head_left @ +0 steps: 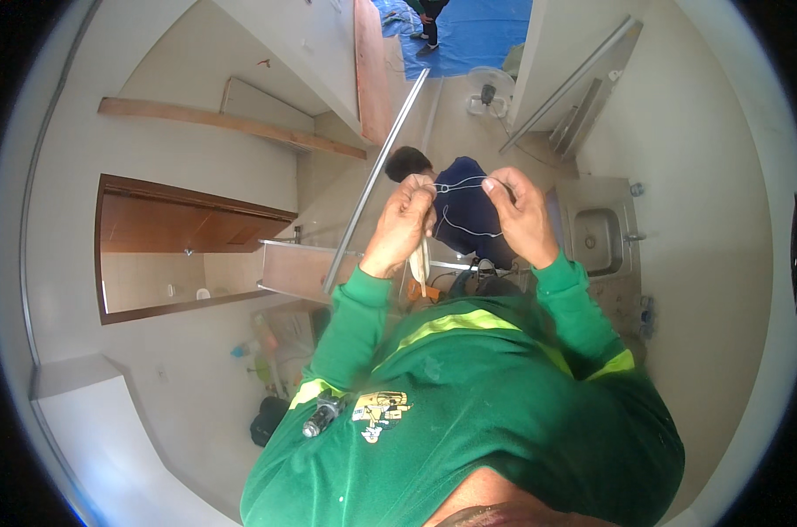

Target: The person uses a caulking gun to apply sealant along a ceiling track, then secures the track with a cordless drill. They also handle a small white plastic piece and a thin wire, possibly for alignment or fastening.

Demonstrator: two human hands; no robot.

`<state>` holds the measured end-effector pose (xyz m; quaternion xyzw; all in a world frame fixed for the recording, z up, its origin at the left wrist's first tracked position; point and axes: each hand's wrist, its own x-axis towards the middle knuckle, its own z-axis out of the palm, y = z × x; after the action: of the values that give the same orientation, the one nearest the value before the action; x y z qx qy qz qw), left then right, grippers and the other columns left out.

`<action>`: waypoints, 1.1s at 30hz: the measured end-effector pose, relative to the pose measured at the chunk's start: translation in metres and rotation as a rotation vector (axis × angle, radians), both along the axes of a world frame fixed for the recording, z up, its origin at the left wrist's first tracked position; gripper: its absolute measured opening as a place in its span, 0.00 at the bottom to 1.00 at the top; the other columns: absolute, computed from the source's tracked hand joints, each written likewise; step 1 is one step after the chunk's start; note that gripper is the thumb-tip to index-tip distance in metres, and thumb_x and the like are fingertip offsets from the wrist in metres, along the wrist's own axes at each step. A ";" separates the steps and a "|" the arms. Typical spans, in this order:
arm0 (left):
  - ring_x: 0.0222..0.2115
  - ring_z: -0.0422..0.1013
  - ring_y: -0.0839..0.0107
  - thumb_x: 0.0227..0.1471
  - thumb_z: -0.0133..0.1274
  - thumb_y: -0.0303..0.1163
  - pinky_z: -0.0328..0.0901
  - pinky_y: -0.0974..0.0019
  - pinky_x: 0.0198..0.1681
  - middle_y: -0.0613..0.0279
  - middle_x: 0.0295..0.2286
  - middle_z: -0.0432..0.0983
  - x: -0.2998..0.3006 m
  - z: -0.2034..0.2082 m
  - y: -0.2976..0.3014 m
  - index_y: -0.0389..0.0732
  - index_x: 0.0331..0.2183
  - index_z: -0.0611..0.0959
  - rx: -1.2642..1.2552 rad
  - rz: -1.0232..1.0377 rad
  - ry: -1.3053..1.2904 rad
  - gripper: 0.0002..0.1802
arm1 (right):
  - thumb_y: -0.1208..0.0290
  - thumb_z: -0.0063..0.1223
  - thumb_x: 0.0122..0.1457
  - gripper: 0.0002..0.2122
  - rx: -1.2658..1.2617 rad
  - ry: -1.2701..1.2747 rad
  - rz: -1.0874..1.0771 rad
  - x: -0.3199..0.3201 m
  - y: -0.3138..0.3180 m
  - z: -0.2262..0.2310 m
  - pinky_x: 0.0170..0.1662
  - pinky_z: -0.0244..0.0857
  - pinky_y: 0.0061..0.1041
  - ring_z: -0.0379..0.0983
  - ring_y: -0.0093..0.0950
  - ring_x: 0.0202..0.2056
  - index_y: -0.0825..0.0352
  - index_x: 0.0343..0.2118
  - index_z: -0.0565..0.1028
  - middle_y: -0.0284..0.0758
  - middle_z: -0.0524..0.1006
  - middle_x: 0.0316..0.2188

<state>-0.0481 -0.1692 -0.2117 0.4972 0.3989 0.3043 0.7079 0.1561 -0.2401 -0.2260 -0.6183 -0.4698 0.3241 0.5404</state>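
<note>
A thin white string [460,186] runs between my two hands, with a small loop or knot near the left fingers. My left hand [403,220] is closed, pinching one end at its fingertips. Below that hand hangs a pale, slender bundle [420,265]; I cannot make out what it is. My right hand [523,215] pinches the string between thumb and forefinger. A slack length of the same string droops beneath, toward the right palm. Both green sleeves reach up from the lower edge.
Just beyond my hands a person in dark blue [470,206] bends low. A long metal profile [376,180] slants past my left hand. To the right is a sink [597,239]. Farther off are a fan [489,95], a blue sheet [486,39] and a standing person [429,22].
</note>
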 end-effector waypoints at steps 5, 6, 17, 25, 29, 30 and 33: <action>0.20 0.62 0.81 0.71 0.47 0.36 0.60 0.74 0.25 0.73 0.23 0.64 0.011 0.011 0.003 0.42 0.41 0.74 0.044 0.032 0.010 0.08 | 0.68 0.57 0.68 0.10 0.032 -0.069 -0.106 0.021 0.002 -0.015 0.32 0.66 0.30 0.70 0.22 0.25 0.71 0.38 0.78 0.35 0.75 0.22; 0.20 0.61 0.81 0.71 0.47 0.37 0.59 0.74 0.26 0.73 0.22 0.64 0.014 0.008 0.000 0.43 0.41 0.74 0.061 0.064 -0.015 0.08 | 0.68 0.57 0.67 0.09 0.004 -0.041 -0.108 0.023 -0.001 -0.018 0.36 0.68 0.30 0.73 0.22 0.29 0.71 0.38 0.78 0.36 0.77 0.24; 0.32 0.62 0.81 0.70 0.50 0.38 0.62 0.71 0.36 0.71 0.29 0.66 0.027 0.044 0.019 0.38 0.37 0.75 0.411 -0.234 0.280 0.13 | 0.62 0.58 0.66 0.15 0.144 -0.132 0.322 0.018 0.001 0.041 0.48 0.71 0.38 0.79 0.42 0.41 0.70 0.46 0.80 0.44 0.80 0.34; 0.25 0.62 0.82 0.69 0.54 0.43 0.59 0.73 0.29 0.72 0.26 0.68 0.042 0.041 0.009 0.39 0.47 0.78 0.442 -0.076 0.098 0.17 | 0.66 0.55 0.70 0.13 0.293 0.172 -0.135 0.076 0.004 0.055 0.30 0.68 0.23 0.73 0.18 0.24 0.73 0.34 0.82 0.31 0.79 0.23; 0.20 0.62 0.83 0.66 0.58 0.48 0.62 0.74 0.25 0.74 0.21 0.66 0.071 0.074 -0.003 0.42 0.47 0.77 0.530 0.152 -0.307 0.20 | 0.66 0.54 0.71 0.13 0.583 0.043 -0.452 0.161 0.012 0.169 0.32 0.68 0.23 0.72 0.19 0.25 0.74 0.38 0.82 0.30 0.78 0.24; 0.22 0.63 0.83 0.65 0.60 0.47 0.63 0.75 0.27 0.74 0.24 0.67 0.087 0.095 -0.003 0.42 0.48 0.77 0.559 0.133 -0.301 0.21 | 0.65 0.54 0.71 0.14 0.656 0.063 -0.495 0.174 0.008 0.198 0.35 0.68 0.24 0.72 0.20 0.26 0.74 0.39 0.81 0.31 0.78 0.25; 0.31 0.67 0.83 0.58 0.68 0.38 0.67 0.75 0.36 0.75 0.32 0.70 0.121 0.141 0.007 0.42 0.52 0.76 0.384 -0.054 -0.535 0.26 | 0.68 0.51 0.73 0.13 1.057 0.255 -0.616 0.218 -0.001 0.281 0.31 0.68 0.24 0.72 0.21 0.25 0.74 0.40 0.81 0.32 0.76 0.23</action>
<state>0.0731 -0.1621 -0.0703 0.5344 0.1206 0.4749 0.6888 0.3742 -0.2409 0.0551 -0.3309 -0.2984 -0.0515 0.8938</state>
